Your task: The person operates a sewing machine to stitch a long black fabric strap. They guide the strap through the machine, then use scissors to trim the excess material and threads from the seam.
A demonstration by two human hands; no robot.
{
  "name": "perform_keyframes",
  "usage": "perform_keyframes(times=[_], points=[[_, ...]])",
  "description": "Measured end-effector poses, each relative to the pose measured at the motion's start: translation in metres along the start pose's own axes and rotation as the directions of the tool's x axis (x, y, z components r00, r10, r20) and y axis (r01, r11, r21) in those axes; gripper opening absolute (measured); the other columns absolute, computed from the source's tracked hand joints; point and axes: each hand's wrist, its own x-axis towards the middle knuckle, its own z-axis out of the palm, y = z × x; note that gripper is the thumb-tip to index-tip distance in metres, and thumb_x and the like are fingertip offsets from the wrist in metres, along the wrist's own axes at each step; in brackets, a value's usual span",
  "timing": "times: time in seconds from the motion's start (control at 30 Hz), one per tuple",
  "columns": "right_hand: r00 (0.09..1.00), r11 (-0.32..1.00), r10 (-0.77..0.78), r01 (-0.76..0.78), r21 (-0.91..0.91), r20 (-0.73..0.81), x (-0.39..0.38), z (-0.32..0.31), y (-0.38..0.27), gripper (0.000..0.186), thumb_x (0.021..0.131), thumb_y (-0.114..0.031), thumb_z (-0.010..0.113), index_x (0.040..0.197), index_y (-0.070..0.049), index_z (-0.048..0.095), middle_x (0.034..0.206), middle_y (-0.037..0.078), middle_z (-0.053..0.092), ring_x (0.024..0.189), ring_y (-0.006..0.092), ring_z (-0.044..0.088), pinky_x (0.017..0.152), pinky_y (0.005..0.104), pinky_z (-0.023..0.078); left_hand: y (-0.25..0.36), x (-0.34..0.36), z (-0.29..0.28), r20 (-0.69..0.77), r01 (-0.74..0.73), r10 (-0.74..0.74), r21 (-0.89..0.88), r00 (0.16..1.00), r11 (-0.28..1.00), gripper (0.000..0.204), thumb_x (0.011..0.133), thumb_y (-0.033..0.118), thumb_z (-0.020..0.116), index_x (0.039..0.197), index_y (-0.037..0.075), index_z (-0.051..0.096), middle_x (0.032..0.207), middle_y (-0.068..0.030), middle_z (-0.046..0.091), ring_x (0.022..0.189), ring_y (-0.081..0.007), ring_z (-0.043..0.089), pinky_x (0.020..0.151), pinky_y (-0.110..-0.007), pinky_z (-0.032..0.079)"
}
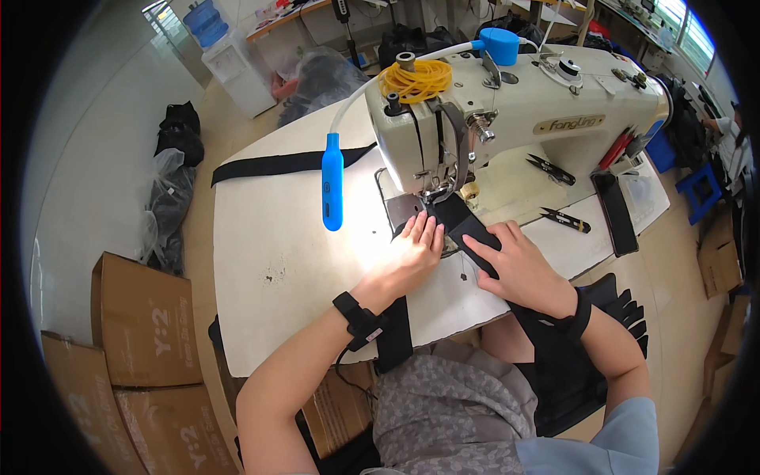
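A black fabric strap (453, 212) lies under the presser foot of a cream sewing machine (522, 99) and slants toward my right. My left hand (413, 255) rests flat beside the needle area, fingers stretched together over the black material. Below that wrist, a black strip (394, 336) hangs past the table's near edge. My right hand (522, 265) grips the strap, thumb on top and fingers curled at its far side. More black fabric (574, 360) with a row of finger-like strips drapes down by my lap. The needle tip is hard to make out.
A blue lamp (332, 186) hangs left of the machine head. Another black strap (277, 166) crosses the white table (293, 317). Two thread snips (552, 169) and a dark phone (614, 214) lie at right. Cardboard boxes (146, 324) stand at left.
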Motion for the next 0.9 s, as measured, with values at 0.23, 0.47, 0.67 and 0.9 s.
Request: perform_keyframes(times=[0.23,0.47,0.67,0.9], points=[[1.0,1.0,0.0,0.0,0.012,0.008,0.0,0.002,0.0,0.052,0.07,-0.017,0.067,0.119,-0.005,0.059,0.101,0.02,0.049,0.099,0.0339,0.048,0.079,0.0376,0.049,0.004,0.007,0.001,0.148,0.033,-0.046,0.086,0.988,0.996,0.048,0.079,0.008,0.052,0.122,-0.012,0.049,0.124,-0.028,0.052,0.119,-0.0396,0.05,0.101,-0.044,0.042],[1.0,1.0,-0.001,0.001,0.015,0.009,0.0,-0.001,0.001,0.052,0.07,-0.016,0.067,0.12,-0.004,0.059,0.1,0.02,0.049,0.097,0.0339,0.048,0.081,0.0378,0.048,-0.005,0.0,-0.015,0.097,-0.012,0.024,-0.129,0.995,0.992,0.052,0.079,0.008,0.057,0.126,-0.01,0.047,0.128,-0.0326,0.046,0.126,-0.044,0.041,0.106,-0.046,0.036],[1.0,1.0,-0.009,0.009,-0.002,0.004,0.001,0.0,0.0,0.052,0.071,-0.016,0.066,0.121,-0.004,0.058,0.1,0.02,0.049,0.097,0.0337,0.047,0.08,0.0372,0.048,-0.004,-0.003,-0.015,0.097,0.157,-0.129,-0.376,0.987,0.913,0.044,0.089,0.021,0.057,0.13,0.004,0.051,0.135,-0.0316,0.04,0.128,-0.0428,0.039,0.107,-0.045,0.034],[1.0,1.0,-0.003,0.003,0.013,0.015,0.001,-0.002,-0.001,0.051,0.071,-0.015,0.065,0.121,-0.004,0.059,0.099,0.019,0.049,0.097,0.034,0.047,0.082,0.0375,0.047,-0.005,-0.009,-0.017,0.083,0.233,-0.217,-0.353,0.973,0.906,0.043,0.09,0.031,0.058,0.13,0.016,0.053,0.135,-0.0313,0.04,0.129,-0.0409,0.038,0.108,-0.045,0.033]])
